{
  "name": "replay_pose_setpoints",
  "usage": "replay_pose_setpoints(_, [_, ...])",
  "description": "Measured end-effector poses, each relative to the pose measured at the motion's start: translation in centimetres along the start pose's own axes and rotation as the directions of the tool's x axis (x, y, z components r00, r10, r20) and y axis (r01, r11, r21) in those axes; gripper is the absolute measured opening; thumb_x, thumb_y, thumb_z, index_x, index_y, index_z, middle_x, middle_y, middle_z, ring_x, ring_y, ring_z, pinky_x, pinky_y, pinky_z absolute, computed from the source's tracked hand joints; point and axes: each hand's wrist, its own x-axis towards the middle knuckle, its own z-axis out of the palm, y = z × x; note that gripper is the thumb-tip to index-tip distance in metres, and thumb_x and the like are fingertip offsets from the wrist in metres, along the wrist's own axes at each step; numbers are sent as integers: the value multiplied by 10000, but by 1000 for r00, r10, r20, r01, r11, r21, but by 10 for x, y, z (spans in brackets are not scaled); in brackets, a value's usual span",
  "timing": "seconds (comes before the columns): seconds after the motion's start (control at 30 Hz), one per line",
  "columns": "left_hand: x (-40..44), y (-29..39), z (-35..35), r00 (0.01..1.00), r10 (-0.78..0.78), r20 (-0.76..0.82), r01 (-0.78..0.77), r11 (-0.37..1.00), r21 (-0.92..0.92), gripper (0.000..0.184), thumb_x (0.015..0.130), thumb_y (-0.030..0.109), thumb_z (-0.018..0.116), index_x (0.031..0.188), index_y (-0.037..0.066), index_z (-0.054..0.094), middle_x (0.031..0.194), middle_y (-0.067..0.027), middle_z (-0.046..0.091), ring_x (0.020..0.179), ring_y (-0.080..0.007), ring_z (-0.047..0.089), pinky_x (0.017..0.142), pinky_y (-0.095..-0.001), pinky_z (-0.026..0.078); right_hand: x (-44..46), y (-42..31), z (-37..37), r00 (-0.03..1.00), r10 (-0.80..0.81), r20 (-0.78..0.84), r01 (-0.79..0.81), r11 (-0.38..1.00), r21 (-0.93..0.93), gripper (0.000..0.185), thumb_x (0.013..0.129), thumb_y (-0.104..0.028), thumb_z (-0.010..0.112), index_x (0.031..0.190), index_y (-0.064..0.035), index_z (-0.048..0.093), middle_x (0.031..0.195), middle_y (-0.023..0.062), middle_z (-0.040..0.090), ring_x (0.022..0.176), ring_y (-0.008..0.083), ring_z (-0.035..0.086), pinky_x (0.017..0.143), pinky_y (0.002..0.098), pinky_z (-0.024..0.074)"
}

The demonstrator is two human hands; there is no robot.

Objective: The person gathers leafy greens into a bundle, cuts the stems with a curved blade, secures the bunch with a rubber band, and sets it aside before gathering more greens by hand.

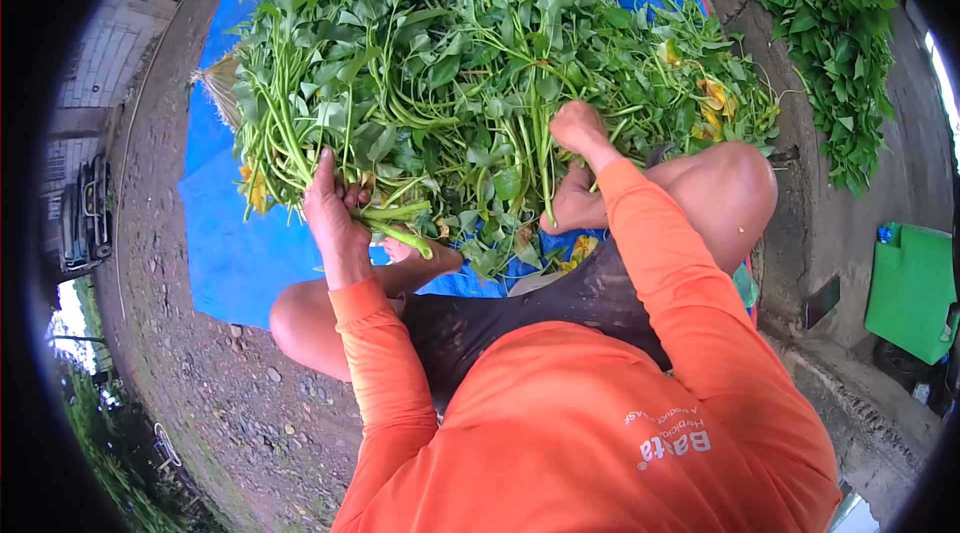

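A wide heap of leafy green stems [430,63] lies on a blue tarp [225,253] in front of my crossed legs. At the heap's left front, my left hand [335,213] is closed around a bunch of thick green stems [395,223], whose ends stick out to the right of the palm. My right hand [580,128] is a closed fist at the heap's front, right of the middle, beside long upright stems. What it holds, if anything, is hidden. Yellow leaves [712,98] show at the heap's right side.
More leafy greens [835,53] lie on the concrete at the upper right. A green container [910,293] stands at the far right. My bent knees [735,183] flank the heap's front edge. Stony ground [250,383] lies at the lower left, and a parked vehicle [88,213] is at the far left.
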Motion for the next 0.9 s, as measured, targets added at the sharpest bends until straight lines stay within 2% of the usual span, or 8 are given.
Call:
replay_pose_setpoints(0.07, [6, -6, -13, 1000, -29, 4, 29, 1000, -11, 343, 984, 304, 800, 817, 198, 520, 637, 89, 349, 517, -67, 328, 498, -254, 343, -21, -2, 3, 965, 157, -210, -113, 972, 207, 268, 907, -171, 645, 1072, -5, 775, 1177, 284, 746, 1136, 465, 711, 987, 498, 566])
replay_pose_setpoints(0.27, [11, -20, -11, 998, -57, -41, 57, 998, 3, 325, 982, 297, 799, 842, 176, 532, 627, 82, 351, 502, -61, 346, 484, -262, 366, 39, 43, 21, 605, 264, -751, 156, 886, 437, 219, 960, -247, 626, 1015, -77, 752, 1020, 227, 762, 986, 425, 725, 887, 491, 563])
replay_pose_setpoints(0.4, [20, -30, -15, 995, -92, -38, 92, 996, -10, 288, 981, 281, 795, 907, 154, 548, 619, 77, 368, 485, -63, 357, 476, -262, 385, 36, 28, -15, 766, 224, -602, 138, 858, 494, 258, 954, -247, 630, 1091, -80, 771, 1121, 221, 764, 1052, 408, 720, 933, 469, 555])
replay_pose_setpoints(0.53, [22, -35, -13, 995, -93, -39, 94, 996, 2, 303, 971, 281, 806, 915, 146, 541, 605, 70, 392, 475, -63, 366, 461, -256, 389, 38, 22, -7, 855, -162, -492, 217, 974, 56, 278, 947, -252, 632, 1096, -82, 793, 1122, 226, 766, 1082, 423, 719, 973, 465, 558])
replay_pose_setpoints(0.57, [26, -39, -15, 995, -91, -41, 91, 996, 5, 304, 969, 281, 809, 919, 145, 542, 604, 69, 396, 473, -63, 369, 459, -256, 391, 37, 24, -18, 936, -93, -339, 107, 994, 21, 308, 958, -269, 631, 1150, -72, 768, 1174, 235, 751, 1118, 422, 707, 997, 470, 550])
replay_pose_setpoints(0.67, [34, -45, -16, 994, -83, -69, 85, 996, 33, 314, 959, 278, 821, 936, 140, 539, 602, 63, 405, 470, -66, 387, 452, -255, 403, 28, 8, -37, 939, -99, -331, 117, 992, 37, 270, 957, -284, 692, 1127, -101, 795, 1096, 192, 791, 1030, 362, 754, 941, 433, 576])
replay_pose_setpoints(0.8, [30, -48, -6, 995, -100, -24, 100, 994, 42, 317, 956, 281, 821, 949, 132, 542, 603, 58, 414, 469, -75, 392, 455, -263, 405, 19, 3, -34, 904, -114, -412, 118, 993, -16, 273, 989, -245, 587, 1095, -74, 771, 1131, 240, 761, 1081, 447, 709, 976, 493, 555])
replay_pose_setpoints(0.9, [28, -54, -4, 996, -93, -7, 93, 993, 71, 329, 947, 294, 825, 952, 125, 543, 600, 55, 422, 461, -88, 398, 467, -286, 415, 21, -18, -28, 797, -354, -489, 361, 929, -84, 257, 959, -177, 634, 1163, -71, 749, 1199, 205, 715, 1131, 425, 679, 984, 489, 546])
